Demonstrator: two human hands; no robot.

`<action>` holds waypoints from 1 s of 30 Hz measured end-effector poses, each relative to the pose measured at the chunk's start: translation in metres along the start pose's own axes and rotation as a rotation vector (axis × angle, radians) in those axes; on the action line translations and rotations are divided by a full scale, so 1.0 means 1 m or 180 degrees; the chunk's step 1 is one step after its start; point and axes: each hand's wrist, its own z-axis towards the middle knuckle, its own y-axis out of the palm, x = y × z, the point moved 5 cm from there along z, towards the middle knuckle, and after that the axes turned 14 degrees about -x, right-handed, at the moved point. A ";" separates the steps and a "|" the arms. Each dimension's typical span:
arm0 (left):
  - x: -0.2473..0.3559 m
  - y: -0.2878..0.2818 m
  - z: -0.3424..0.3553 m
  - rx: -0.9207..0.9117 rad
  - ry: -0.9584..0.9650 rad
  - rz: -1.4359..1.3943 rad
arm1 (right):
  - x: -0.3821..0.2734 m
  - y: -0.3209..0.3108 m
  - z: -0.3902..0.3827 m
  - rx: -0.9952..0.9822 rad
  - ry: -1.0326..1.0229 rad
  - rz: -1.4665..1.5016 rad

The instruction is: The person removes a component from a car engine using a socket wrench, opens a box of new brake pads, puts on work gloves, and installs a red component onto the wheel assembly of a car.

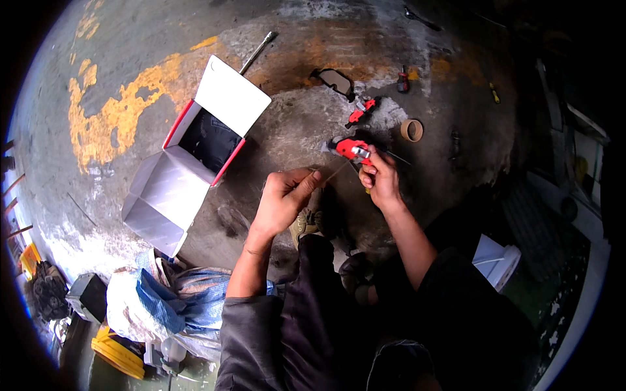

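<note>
Single head-worn fisheye view, looking steeply down, concrete floor [130, 58] near, edges curved

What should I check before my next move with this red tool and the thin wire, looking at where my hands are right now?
1. Left hand pinching the thin wire: ok, fingers closed at its end.
2. Right hand gripping the red tool: ok.
3. Wire actually seated in the tool: cannot tell, too small to see.
4. Second red tool out of the way: ok, it lies apart on the floor.
5. Open white box away from both hands: ok, off to the left.
6. Tape roll nearby: ok, beside the right hand.
</note>
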 end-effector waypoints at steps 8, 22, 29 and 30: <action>0.028 -0.036 -0.019 0.1110 0.0439 0.1415 | -0.012 -0.011 0.001 0.0119 0.0035 -0.0513; 0.004 -0.057 -0.096 0.2411 0.0242 0.2124 | -0.002 0.054 0.088 0.0444 -0.2217 -0.3963; -0.006 -0.157 -0.021 0.2422 -0.1424 0.3237 | -0.008 0.071 0.046 0.0767 -0.1401 -0.5309; -0.013 -0.162 -0.010 0.2173 -0.1859 0.3086 | -0.012 0.072 0.040 0.0689 -0.1555 -0.5117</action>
